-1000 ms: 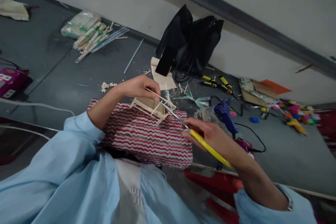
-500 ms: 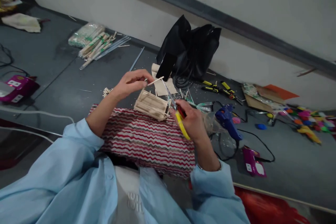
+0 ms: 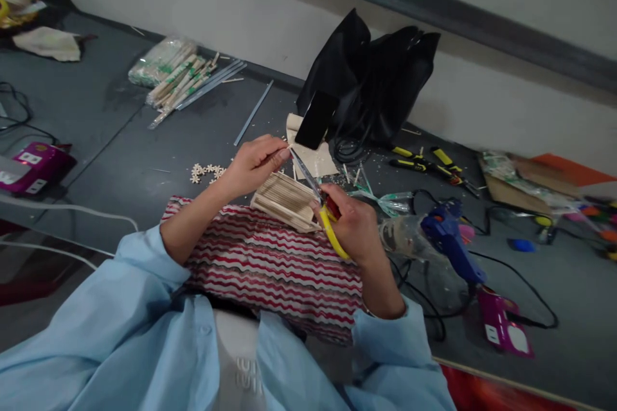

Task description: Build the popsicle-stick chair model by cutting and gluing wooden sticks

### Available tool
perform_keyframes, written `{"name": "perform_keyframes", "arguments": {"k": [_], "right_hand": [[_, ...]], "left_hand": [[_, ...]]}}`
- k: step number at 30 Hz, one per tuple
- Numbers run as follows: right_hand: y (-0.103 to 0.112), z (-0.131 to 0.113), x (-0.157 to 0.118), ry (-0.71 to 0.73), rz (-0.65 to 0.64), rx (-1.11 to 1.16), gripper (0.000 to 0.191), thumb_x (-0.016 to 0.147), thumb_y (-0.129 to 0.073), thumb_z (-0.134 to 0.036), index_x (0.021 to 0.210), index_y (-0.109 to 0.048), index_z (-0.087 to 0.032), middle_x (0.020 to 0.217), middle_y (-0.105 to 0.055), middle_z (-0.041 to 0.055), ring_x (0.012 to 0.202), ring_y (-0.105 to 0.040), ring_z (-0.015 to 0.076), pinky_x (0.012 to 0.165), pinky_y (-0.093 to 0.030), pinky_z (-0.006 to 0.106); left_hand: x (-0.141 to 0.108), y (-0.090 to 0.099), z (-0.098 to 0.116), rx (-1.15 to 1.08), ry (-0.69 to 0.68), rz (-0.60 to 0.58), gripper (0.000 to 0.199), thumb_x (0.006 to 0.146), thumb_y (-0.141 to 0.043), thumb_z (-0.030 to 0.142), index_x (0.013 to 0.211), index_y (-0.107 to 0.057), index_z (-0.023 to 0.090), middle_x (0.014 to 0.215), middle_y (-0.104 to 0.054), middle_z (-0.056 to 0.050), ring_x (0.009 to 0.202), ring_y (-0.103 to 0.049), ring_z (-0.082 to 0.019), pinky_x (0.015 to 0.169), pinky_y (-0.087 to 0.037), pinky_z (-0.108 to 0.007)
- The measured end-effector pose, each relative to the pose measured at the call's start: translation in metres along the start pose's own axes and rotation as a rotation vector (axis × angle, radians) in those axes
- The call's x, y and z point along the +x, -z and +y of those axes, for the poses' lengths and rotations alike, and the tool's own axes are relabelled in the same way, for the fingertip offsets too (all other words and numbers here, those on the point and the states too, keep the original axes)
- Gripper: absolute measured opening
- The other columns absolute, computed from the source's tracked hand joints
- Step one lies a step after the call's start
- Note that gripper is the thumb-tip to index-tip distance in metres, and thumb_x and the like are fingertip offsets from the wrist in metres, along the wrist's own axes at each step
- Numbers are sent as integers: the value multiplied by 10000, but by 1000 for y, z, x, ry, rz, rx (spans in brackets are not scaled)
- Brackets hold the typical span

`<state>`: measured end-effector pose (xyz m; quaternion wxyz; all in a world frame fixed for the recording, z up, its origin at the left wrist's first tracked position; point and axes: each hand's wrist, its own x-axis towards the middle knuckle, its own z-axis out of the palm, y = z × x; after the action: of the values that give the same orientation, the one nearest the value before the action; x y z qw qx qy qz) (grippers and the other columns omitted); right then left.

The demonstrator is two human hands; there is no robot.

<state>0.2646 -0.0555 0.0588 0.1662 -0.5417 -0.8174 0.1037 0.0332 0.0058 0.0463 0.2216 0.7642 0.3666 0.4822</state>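
My left hand [image 3: 257, 164] pinches a thin wooden stick, of which only a short tip shows past the fingers. In my right hand [image 3: 351, 218] are scissors [image 3: 330, 231] with yellow and red handles, their blades reaching up to the stick's tip. Below the blades a small slatted wooden frame [image 3: 285, 200] lies tilted at the upper edge of a red and white striped cloth [image 3: 270, 263]. Neither hand grips the frame. Small wooden flower-like pieces [image 3: 205, 172] are left of my left hand.
A phone [image 3: 317, 120] leans by a black bag [image 3: 371, 77]. Bundled sticks [image 3: 180, 80] lie back left. On the right are yellow-black pliers [image 3: 409, 160], a blue glue gun [image 3: 448, 237] with cables, and a purple power box [image 3: 504, 324]. Another purple box [image 3: 41, 167] is at far left.
My left hand has closed further around the stick, so less of it shows. The scissor blades are still at its tip. The view has shifted, and the bag and tools appear further right.
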Motion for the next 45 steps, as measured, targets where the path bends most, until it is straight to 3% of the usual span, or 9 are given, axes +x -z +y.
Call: {"name": "perform_keyframes", "arguments": {"k": [6, 11, 17, 21, 27, 35, 45], "right_hand": [[5, 0, 0, 10, -24, -2, 306, 921, -494, -419, 1086, -655, -217, 740, -682, 28, 642, -607, 175, 602, -366, 257], [9, -4, 2, 17, -49, 7, 312, 925, -490, -407, 1102, -637, -196, 726, -651, 19, 605, -566, 160, 592, -345, 252], [12, -10, 14, 43, -77, 8, 292, 916, -498, -342, 1148, -598, -195, 787, -634, 25, 671, -567, 171, 630, -364, 254], [13, -15, 28, 80, -117, 28, 294, 923, -484, -300, 1181, -566, -185, 901, -655, 61, 792, -595, 203, 725, -410, 277], [3, -14, 35, 137, -102, 145, 273, 903, -465, -227, 1163, -538, -185, 1039, -648, 107, 941, -598, 246, 852, -451, 347], [0, -16, 34, 149, -61, 188, 262, 879, -443, -168, 1121, -538, -196, 983, -651, 83, 815, -575, 215, 755, -441, 331], [-8, -12, 35, 157, 1, 132, 287, 811, -471, -127, 1079, -536, -207, 900, -639, 62, 732, -543, 200, 685, -395, 304]], "left_hand": [[0, -3, 1, 28, -64, -15, 441, 988, -417, 447, 640, -500, 189, 570, -471, 10, 608, -466, -119, 605, -371, -239], [-2, -6, 4, -47, -65, -31, 424, 983, -436, 430, 647, -513, 183, 599, -504, 3, 616, -482, -112, 612, -381, -234], [-6, -11, 6, -168, 59, -68, 454, 947, -466, 531, 722, -609, 163, 645, -541, -3, 645, -513, -111, 610, -390, -227], [-8, -10, 3, -266, 174, -86, 488, 905, -505, 594, 766, -652, 150, 598, -479, 20, 564, -428, -92, 533, -337, -217], [-7, -10, -4, -397, 215, -140, 503, 877, -543, 615, 770, -677, 141, 572, -451, 31, 532, -395, -74, 500, -312, -197], [-5, -8, -8, -559, 297, -188, 489, 817, -628, 625, 780, -719, 146, 585, -514, 19, 558, -434, -73, 533, -354, -190], [-6, -11, -8, -499, 207, -184, 481, 874, -562, 610, 799, -682, 150, 611, -508, 19, 568, -452, -79, 540, -358, -202]]}}
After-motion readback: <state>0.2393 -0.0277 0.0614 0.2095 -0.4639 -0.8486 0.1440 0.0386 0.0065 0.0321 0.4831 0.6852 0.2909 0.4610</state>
